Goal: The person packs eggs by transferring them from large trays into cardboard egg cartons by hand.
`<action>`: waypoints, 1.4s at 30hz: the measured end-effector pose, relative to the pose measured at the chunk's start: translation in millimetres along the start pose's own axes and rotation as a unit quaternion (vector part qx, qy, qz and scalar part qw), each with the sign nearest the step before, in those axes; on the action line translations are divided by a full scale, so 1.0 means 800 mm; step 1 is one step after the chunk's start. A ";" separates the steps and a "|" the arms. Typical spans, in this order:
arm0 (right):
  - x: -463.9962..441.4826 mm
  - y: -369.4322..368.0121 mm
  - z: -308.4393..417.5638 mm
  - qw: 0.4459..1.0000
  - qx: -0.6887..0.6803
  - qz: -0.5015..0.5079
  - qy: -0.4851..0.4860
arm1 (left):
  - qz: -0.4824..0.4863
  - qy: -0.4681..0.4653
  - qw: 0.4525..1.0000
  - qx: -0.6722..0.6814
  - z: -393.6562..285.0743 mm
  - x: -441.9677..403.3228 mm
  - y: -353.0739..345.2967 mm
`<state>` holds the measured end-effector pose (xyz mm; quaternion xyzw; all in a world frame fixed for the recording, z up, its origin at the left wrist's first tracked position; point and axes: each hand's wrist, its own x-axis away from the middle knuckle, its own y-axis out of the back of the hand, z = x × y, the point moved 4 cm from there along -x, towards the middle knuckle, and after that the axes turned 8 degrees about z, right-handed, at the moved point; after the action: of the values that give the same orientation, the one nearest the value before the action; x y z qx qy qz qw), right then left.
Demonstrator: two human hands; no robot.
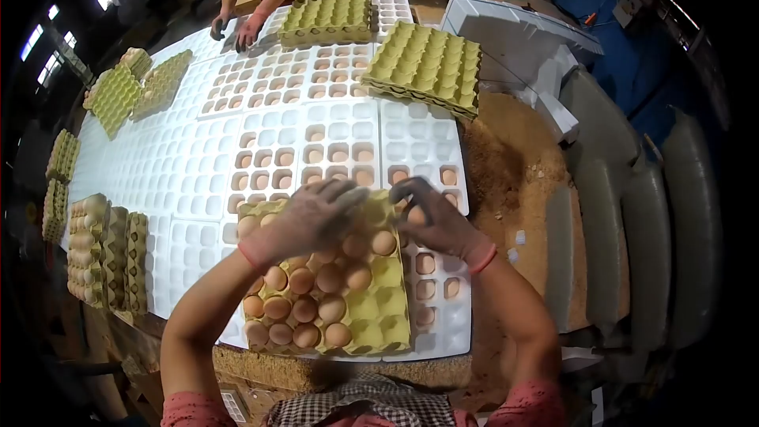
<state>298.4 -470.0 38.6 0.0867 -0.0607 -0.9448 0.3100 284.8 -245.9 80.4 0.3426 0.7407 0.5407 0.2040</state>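
A yellow egg tray (379,300) lies in front of me on white foam trays (340,115), with brown eggs (330,278) over its left and middle parts and bare cups on its right. My left hand (312,217), gloved and blurred, is over the tray's upper part, fingers pointing right; whatever is under it is hidden. At the tray's top right corner, my right hand (431,217) curls its dark-tipped fingers around a brown egg, above the foam cups. Single eggs sit in many foam cups around the tray.
Across the table are a co-worker's hands (237,30). Yellow trays are stacked at the back (328,16) and back right (427,63). Filled egg trays (88,249) stand at the left edge. Beyond the right edge are a white foam box (506,39) and grey sacks (605,245).
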 end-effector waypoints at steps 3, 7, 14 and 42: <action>0.009 -0.048 0.017 0.851 0.493 0.167 -0.064 | 0.044 0.020 0.996 -0.071 -0.007 0.003 -0.028; 0.016 -0.029 0.020 0.939 0.329 0.078 -0.054 | -0.101 0.098 0.969 0.205 0.013 0.028 -0.016; -0.022 -0.099 0.041 0.828 0.553 0.092 0.011 | -0.049 0.154 0.985 0.066 0.036 0.062 0.017; -0.044 0.120 -0.150 0.778 0.487 -0.373 -0.134 | -0.155 0.113 0.974 0.120 0.158 -0.222 -0.043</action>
<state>405.5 -533.4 -57.9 0.1144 -0.5167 -0.8329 -0.1617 480.9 -297.9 -6.3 0.1821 0.8624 0.4450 0.1582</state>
